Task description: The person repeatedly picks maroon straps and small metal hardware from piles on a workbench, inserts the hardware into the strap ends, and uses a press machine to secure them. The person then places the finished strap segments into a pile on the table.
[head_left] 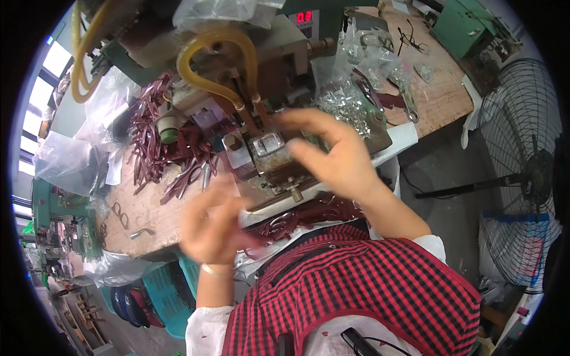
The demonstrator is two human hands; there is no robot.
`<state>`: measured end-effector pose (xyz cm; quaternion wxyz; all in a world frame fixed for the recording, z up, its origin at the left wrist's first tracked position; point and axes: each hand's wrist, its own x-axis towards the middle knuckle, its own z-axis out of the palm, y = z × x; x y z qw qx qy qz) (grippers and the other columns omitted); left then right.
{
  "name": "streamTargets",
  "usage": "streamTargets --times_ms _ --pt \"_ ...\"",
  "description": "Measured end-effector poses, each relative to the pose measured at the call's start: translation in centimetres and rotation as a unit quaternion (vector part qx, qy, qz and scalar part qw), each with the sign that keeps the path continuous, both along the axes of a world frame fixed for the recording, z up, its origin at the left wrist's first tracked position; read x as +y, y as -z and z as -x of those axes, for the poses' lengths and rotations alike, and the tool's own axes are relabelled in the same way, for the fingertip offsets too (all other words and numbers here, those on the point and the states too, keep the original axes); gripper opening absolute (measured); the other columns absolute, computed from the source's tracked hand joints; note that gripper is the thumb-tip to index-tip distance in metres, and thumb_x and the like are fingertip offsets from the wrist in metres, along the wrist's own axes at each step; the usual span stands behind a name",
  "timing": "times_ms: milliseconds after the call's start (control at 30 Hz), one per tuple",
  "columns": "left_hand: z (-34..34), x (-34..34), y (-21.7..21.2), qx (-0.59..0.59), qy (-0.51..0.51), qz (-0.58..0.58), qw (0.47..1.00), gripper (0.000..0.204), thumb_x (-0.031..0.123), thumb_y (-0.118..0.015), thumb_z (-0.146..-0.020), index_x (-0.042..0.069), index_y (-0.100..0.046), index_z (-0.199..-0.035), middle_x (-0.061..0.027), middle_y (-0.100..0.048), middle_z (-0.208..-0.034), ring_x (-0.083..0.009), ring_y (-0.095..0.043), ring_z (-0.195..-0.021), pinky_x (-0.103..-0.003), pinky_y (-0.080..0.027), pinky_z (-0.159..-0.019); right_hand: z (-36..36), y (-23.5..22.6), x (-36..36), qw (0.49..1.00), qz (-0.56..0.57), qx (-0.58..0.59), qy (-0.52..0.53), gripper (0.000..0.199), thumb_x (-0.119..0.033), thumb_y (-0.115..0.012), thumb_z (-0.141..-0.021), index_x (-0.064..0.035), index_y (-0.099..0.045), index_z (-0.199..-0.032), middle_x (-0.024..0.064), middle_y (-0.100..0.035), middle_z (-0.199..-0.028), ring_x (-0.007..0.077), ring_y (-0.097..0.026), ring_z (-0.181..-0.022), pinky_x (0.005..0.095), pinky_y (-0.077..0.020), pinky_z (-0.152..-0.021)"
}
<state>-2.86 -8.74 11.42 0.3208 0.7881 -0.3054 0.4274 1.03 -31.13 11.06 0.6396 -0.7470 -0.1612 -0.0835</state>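
My right hand (335,151) reaches over the bench machine's metal work block (268,144), thumb and fingers apart. Its fingertips are blurred and close to the copper-coloured prongs (256,115) above the block. Nothing shows between them. Lower left, my left hand (212,225) is smeared by motion, so its grip cannot be made out. A blurred dark red piece (252,241) shows beside it; whether the hand holds it is unclear. Dark red strips like eyeglass temples (297,218) lie in a pile along the front edge, before my apron.
A heap of similar dark red strips (148,127) lies left of the machine. Small metal parts (353,110) and plastic bags sit on the right. Yellow hoses (219,35) loop above the block. A fan (525,172) stands at right, a turquoise basket (169,296) below left.
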Motion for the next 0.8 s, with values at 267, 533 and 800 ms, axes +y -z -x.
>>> streamTargets --times_ms 267,533,800 --pt "-2.8 -3.4 3.1 -0.063 0.056 -0.114 0.990 0.025 0.007 -0.084 -0.074 0.006 -0.073 -0.096 -0.0119 -0.074 -0.094 -0.0183 -0.064 -0.062 -0.028 -0.049 -0.050 -4.2 10.9 -8.0 0.866 0.369 -0.124 0.315 0.023 -0.018 -0.076 -0.076 -0.0122 -0.075 -0.098 0.0170 -0.062 -0.125 0.0355 -0.052 -0.126 0.0459 -0.0442 -0.101" --pt "-3.4 -3.6 3.2 -0.085 0.059 -0.091 0.990 0.028 0.008 -0.084 -0.071 0.007 -0.073 -0.097 -0.0085 -0.074 -0.098 -0.0136 -0.059 -0.055 -0.026 -0.044 -0.048 -8.2 9.2 -4.1 0.841 0.407 -0.230 0.273 0.016 -0.016 -0.076 -0.072 -0.0116 -0.072 -0.087 0.0085 -0.060 -0.093 0.0289 -0.059 -0.096 0.0431 -0.0507 -0.074" --pt "3.8 4.0 8.8 0.090 -0.098 -0.011 0.991 0.017 -0.002 -0.072 -0.082 -0.002 -0.070 -0.099 -0.0168 -0.074 -0.097 -0.0224 -0.069 -0.075 -0.029 -0.054 -0.067 -2.7 10.9 -7.8 0.933 0.131 -0.110 0.316 0.014 -0.009 -0.072 -0.084 -0.0065 -0.071 -0.097 0.0046 -0.070 -0.089 0.0184 -0.065 -0.081 0.0303 -0.0503 -0.073"
